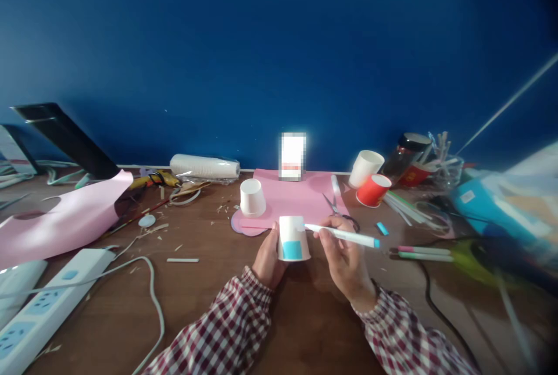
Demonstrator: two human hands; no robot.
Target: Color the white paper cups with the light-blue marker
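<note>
My left hand [267, 256] grips a white paper cup [293, 231] that is upside down, with a blue coloured patch low on its near side. In my right hand [344, 259] is a white marker [349, 236] with a blue end, its tip at the cup's right side. Behind the cup lies a pink sheet [292, 197]. On the sheet's left edge another white paper cup [251, 197] stands upside down. Scissors [333, 206] rest on the sheet's right part, partly hidden by my right hand. A small blue marker cap [382, 228] lies to the right.
A red cup [374, 190] and a white cup [366, 167] stand at the back right, near a dark-lidded jar [405, 154]. Several markers [425, 254] lie right. On the left are a power strip [56, 299], a curled pink sheet [70, 218] and wrapped stacked cups [204, 167].
</note>
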